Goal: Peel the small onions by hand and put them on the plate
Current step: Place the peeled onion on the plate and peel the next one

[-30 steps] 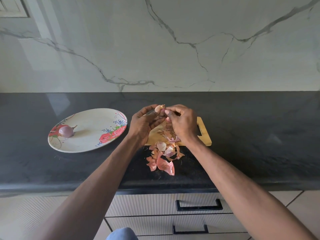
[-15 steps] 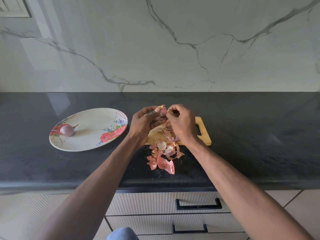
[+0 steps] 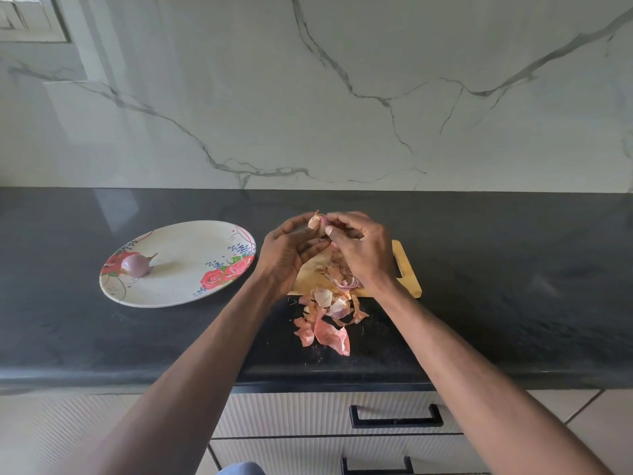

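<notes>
Onion is held up above the far end of the wooden cutting board, pinched between both hands, with its pale papery tip pointing up and away and its long axis roughly upright. The left hand is curled round its lower body, the right hand is closed on its upper side, thumb and fingertips nipping at the skin. Only a small pinkish-cream patch of the bulb is seen; how much skin is left cannot be told. The plate lies well to the left of the hands, so the left hand is judged the nearer one for the drop. One peeled onion, glossy purple with a short dry tail, is already lying on the plate's left side. A heap of peels, pink and curled, is spread from the board's near edge onto the dark counter.
</notes>
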